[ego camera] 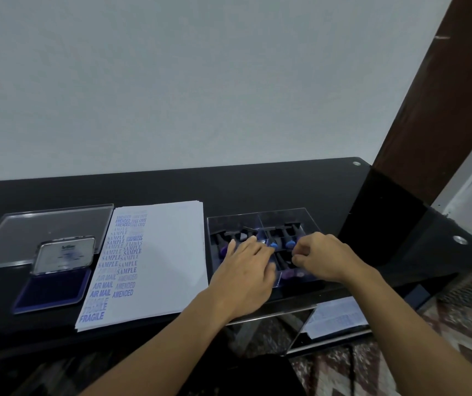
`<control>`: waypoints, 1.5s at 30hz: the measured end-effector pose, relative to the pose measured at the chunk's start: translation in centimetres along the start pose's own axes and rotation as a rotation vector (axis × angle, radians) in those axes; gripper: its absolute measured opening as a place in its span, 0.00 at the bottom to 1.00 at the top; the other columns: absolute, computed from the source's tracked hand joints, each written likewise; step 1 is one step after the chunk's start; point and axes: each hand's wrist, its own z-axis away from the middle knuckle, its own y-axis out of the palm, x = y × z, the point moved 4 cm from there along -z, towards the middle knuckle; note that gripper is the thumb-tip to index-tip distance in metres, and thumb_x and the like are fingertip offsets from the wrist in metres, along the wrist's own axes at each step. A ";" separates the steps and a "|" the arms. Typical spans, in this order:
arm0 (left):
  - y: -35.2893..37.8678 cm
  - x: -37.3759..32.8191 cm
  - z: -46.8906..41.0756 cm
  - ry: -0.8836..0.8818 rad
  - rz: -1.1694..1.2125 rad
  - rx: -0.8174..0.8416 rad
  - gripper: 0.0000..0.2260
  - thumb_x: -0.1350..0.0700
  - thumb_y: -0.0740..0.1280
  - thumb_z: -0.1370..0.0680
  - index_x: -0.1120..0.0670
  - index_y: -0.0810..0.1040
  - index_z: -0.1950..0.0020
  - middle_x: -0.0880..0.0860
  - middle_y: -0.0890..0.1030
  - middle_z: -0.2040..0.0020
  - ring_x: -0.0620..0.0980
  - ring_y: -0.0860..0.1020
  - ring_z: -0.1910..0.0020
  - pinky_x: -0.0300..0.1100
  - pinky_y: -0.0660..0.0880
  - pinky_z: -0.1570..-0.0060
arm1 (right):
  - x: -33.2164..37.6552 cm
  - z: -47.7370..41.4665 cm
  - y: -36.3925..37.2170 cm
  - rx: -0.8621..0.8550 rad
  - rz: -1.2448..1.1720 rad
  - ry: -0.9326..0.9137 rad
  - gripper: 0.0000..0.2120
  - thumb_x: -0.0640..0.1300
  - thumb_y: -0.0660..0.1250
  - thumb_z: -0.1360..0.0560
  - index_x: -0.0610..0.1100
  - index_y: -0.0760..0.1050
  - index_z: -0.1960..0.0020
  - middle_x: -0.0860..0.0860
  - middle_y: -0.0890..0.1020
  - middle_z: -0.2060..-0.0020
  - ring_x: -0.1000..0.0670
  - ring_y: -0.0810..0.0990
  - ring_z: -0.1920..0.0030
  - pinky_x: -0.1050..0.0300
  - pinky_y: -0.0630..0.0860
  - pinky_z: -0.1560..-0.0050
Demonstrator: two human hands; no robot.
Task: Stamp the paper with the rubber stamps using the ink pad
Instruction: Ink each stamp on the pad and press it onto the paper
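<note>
My right grip (323, 258) hovers curled over the near-right compartment of the tray (283, 217); pinching or not, I can't tell. The stamps (289, 244) beneath lie lengthwise away from me; left grip (246, 267) flat, open.

My left hand (246, 270) sits lower centre, fingers straight, palm down. Beside it, my right hand (325, 258) curls its fingers.

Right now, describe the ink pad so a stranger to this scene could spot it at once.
Start at the black desk, then the stamped paper stack in its middle. The ink pad lies just left of the stack's near end, in front of a clear plastic cover. It alone is a flat dark-blue rectangle with a hinged metal lid standing open.
</note>
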 end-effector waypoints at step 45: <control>-4.4 8.9 1.8 -0.283 0.111 -0.111 0.22 0.61 0.55 0.18 0.54 0.66 0.24 0.51 0.71 0.27 0.50 0.65 0.28 0.39 0.60 0.30 | 14.9 -6.0 3.4 0.255 0.170 -0.362 0.13 0.41 0.53 0.24 0.49 0.73 0.63 0.49 0.82 0.58 0.46 0.79 0.58 0.45 0.79 0.53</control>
